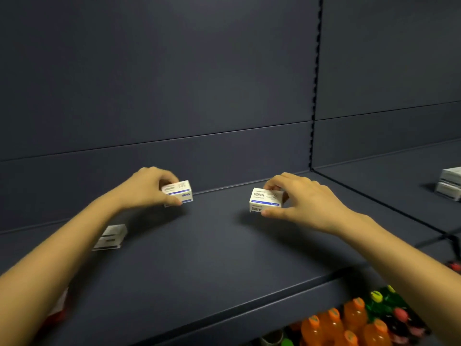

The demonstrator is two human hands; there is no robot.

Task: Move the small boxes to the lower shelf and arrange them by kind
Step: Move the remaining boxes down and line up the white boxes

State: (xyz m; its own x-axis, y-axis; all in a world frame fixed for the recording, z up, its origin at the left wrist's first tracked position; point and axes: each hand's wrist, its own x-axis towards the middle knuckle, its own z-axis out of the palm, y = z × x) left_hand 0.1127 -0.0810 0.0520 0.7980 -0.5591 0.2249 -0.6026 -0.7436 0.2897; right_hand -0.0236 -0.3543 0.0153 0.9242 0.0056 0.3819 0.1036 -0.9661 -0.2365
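- My left hand (pixel 147 186) pinches a white-and-blue small box (pixel 178 193) over the dark shelf (pixel 212 245).
- My right hand (pixel 299 198) grips a paper-clip box (pixel 267 199) — apart from the first.

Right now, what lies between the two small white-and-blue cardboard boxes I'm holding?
Only bare dark grey shelf, in the head view, between the left box and right box.

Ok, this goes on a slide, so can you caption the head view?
At a dark shelf, the left hand grips the left box and the right hand grips the right box.
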